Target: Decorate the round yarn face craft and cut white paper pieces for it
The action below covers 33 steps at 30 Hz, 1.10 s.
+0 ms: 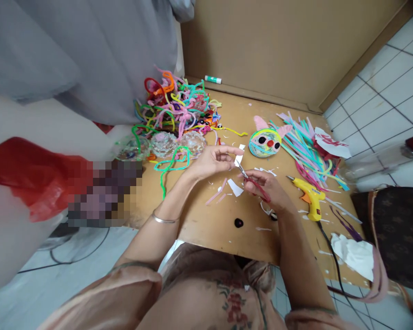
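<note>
Between the fingers of my left hand (215,162) is a small piece of white paper (238,158), held above the table. My right hand (266,188) grips a pair of scissors (258,187) with red handles, and their blades touch or overlap the paper's lower edge. Below my hands lie a larger white paper scrap (235,187) and pink strips (217,192). Beyond my right hand sits a round animal face (265,142) with pink ears, black eyes and a red nose. A black bead-like piece (238,222) rests nearer to me.
A heap of coloured pipe cleaners (179,105) stands at the back left, and loose pipe cleaners (303,142) lie at right. A yellow glue gun (309,197) with a black cord, crumpled tissue (354,254) and a brown bag (399,233) are on the right. A glue stick (213,79) lies at the back.
</note>
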Available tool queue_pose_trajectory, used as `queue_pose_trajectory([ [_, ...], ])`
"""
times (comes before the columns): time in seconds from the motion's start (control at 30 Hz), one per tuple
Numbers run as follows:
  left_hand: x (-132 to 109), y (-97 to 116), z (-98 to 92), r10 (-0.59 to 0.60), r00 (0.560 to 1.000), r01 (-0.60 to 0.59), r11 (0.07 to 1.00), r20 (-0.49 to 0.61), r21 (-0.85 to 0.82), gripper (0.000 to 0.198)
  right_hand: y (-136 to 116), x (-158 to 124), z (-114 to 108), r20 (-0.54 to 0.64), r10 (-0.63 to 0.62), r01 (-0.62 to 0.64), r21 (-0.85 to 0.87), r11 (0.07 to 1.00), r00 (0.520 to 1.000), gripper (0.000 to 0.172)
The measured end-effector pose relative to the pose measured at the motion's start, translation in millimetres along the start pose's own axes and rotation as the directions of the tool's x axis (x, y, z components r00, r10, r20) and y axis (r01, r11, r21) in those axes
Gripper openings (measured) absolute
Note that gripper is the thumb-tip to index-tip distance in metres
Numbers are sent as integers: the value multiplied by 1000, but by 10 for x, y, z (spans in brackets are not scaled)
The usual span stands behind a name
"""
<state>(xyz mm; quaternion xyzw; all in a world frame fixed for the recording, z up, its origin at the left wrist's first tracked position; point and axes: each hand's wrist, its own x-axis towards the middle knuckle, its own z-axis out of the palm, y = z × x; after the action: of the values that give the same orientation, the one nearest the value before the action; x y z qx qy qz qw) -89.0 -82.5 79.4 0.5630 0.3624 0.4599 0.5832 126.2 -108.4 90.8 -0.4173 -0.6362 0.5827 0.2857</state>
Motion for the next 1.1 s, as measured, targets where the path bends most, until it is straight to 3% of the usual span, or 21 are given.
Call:
queue_pose_trajectory([
  [0.4,-6,5,-40,15,999,-18,997,49,70,41,45,20,-18,-10,12,-13,-60,998,1000,55],
  [0.8,-42,89,-76,-4,986,-13,994,166,105,36,63,18,-45,23,31,-29,-82,996,999,55],
  [1.1,-39,101,-77,-16,987,-5,992,163,128,36,66,35,-38,26,66,-64,-82,995,997,54],
])
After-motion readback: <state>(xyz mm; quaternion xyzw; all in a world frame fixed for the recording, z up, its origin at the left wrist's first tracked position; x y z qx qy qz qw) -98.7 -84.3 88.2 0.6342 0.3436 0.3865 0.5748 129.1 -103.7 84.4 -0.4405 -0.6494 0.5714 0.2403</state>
